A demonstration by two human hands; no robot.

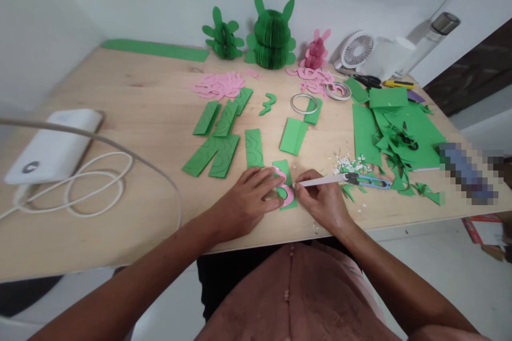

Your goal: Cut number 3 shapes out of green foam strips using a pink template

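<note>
A pink curved paper cutout (pixel 288 195) lies on a small green paper piece (pixel 282 164) near the table's front edge. My left hand (pixel 252 200) rests flat with spread fingers, its fingertips pressing the cutout down. My right hand (pixel 320 200) pinches a white pen (pixel 322 180), its tip at the right edge of the cutout. Just behind lies a green strip (pixel 254 148) with curved outlines drawn on it. More green pieces with drawn outlines (pixel 224 157) lie to the left. A cut green curved shape (pixel 268 104) sits farther back.
Pink cutouts (pixel 220 85), paper figures (pixel 274 37) and a small fan (pixel 357 50) stand or lie toward the back. At right are green sheets (pixel 366 136), scraps and blue snips (pixel 374 181). A white device (pixel 56 144) with a cable lies at left.
</note>
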